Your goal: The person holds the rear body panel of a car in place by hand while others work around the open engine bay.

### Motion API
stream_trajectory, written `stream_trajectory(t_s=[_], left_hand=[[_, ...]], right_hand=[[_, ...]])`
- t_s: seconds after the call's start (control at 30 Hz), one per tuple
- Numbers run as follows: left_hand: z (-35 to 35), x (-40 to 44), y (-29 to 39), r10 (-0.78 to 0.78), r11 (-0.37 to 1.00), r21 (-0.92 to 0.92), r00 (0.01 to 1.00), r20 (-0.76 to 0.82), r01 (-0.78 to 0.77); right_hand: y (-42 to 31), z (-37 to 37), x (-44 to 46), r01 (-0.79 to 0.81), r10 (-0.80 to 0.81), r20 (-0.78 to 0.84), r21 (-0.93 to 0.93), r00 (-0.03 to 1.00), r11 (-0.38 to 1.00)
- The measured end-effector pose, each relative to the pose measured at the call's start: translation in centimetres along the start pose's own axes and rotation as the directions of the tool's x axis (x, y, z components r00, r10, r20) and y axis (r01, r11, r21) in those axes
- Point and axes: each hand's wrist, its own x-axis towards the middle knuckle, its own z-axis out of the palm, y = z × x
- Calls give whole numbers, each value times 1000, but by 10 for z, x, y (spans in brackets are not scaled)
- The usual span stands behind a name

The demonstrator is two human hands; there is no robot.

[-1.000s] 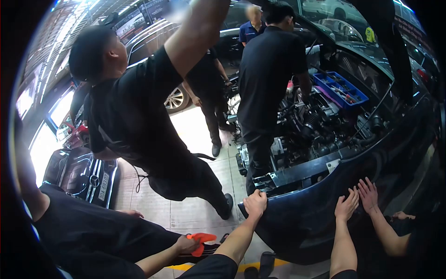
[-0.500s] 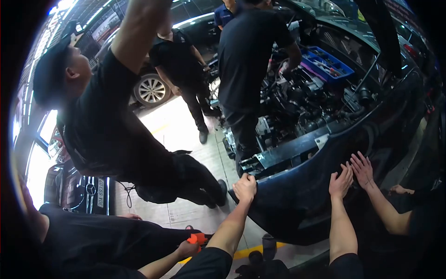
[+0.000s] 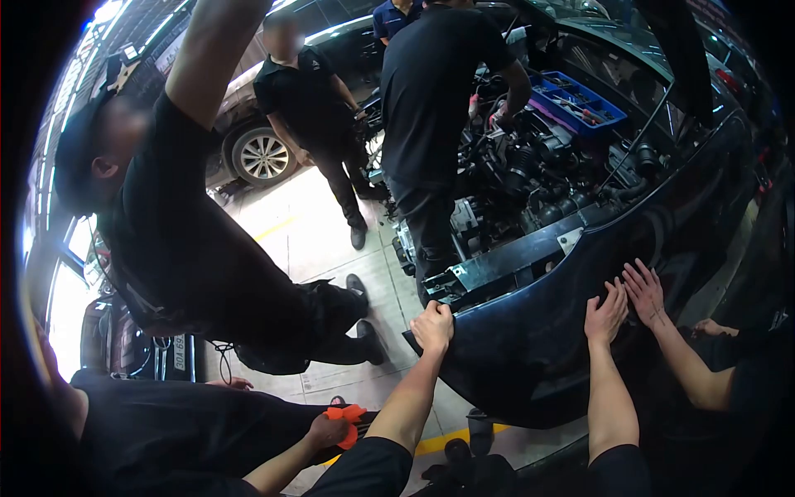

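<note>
My left hand [image 3: 433, 326] is closed around the front end of a dark blue car fender [image 3: 513, 348], its fingers curled over the top edge. Flat against the fender's outer side lies my right hand [image 3: 606, 312], open with the fingers stretched upward. Just beside it, a co-worker's hand [image 3: 644, 291] also presses on the panel, coming from the right. Behind the fender's upper edge runs a metal crossmember [image 3: 522, 257] along the open engine bay [image 3: 538, 182]. What my left fingers touch on the far side is hidden.
A person in black [image 3: 431, 99] leans over the engine. A blue tool tray [image 3: 609, 124] rests across the bay. Another person [image 3: 224, 257] stands at left with an arm raised. Lower left, a co-worker's hand holds an orange object [image 3: 352, 418]. Parked cars stand behind.
The fender's front end and my left hand have shifted slightly left and up in view. The person at left has moved a foot and turned the head. My right hand stays on the panel.
</note>
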Motion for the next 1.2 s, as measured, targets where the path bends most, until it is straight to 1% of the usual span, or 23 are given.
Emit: stream_trajectory(t_s=[0.07,0.13,0.3,0.4,0.43,0.47,0.53,0.6,0.73,0.9,0.97,1.2], left_hand=[[2,0,-1,5,1000,2,1000,9,-5],[2,0,-1,14,1000,-15,1000,-19,-14],[2,0,-2,13,1000,-15,1000,-4,-13],[2,-1,-1,26,1000,7,1000,-13,-26],[-6,-4,7,-1,999,-37,1000,-22,0],[-6,-3,7,1,1000,-22,1000,-12,-2],[-2,-3,4,38,999,-6,999,-31,-38],[0,-2,2,38,999,8,999,-28,-38],[0,-1,1,57,998,16,998,-34,-56],[-1,-2,1,45,999,10,998,-38,-44],[-1,-2,1,54,998,47,998,-32,-52],[-3,-3,4,48,999,20,999,-21,-47]], right_hand=[[1,0,0,-1,1,1,-9,1000,1000],[1,0,0,9,-9,12,-7,1000,1000],[3,0,-1,18,-18,21,-17,1000,1000],[5,1,-1,58,-58,6,-27,998,998],[5,0,-2,79,-79,-2,-31,997,996],[3,-3,-1,81,-81,18,-14,997,997],[6,0,-2,71,-71,21,-2,997,997],[3,-3,-1,33,-34,36,13,999,999],[0,-6,0,18,-18,40,9,999,1000],[0,-5,-1,36,-35,36,-25,999,999],[0,-5,-1,31,-29,36,-32,999,999],[-2,-6,-1,25,-23,46,-47,999,999]])
